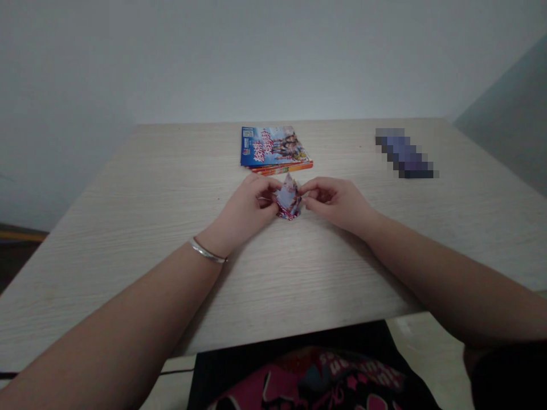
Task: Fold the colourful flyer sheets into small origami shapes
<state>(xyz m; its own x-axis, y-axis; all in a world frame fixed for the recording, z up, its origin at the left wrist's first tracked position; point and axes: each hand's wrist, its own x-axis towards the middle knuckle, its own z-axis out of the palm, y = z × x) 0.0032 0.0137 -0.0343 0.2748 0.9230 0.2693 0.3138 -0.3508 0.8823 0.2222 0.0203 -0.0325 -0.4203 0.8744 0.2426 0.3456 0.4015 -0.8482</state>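
Between my two hands stands a small folded paper piece [289,196], printed in pale blue, white and red, with a pointed top. My left hand [256,199] pinches its left side between thumb and fingers. On the opposite edge, the thumb and forefinger of my right hand [331,199] close on the paper. Just behind the folded paper lies a stack of printed leaflets [273,147], blue on top with orange edges showing beneath. Parts of the paper are hidden by my fingertips.
A dark, pixelated rectangular object [405,154] lies at the back right of the pale wooden table [149,188]. A wall [273,62] rises behind the table. The table's front edge runs just before my lap.
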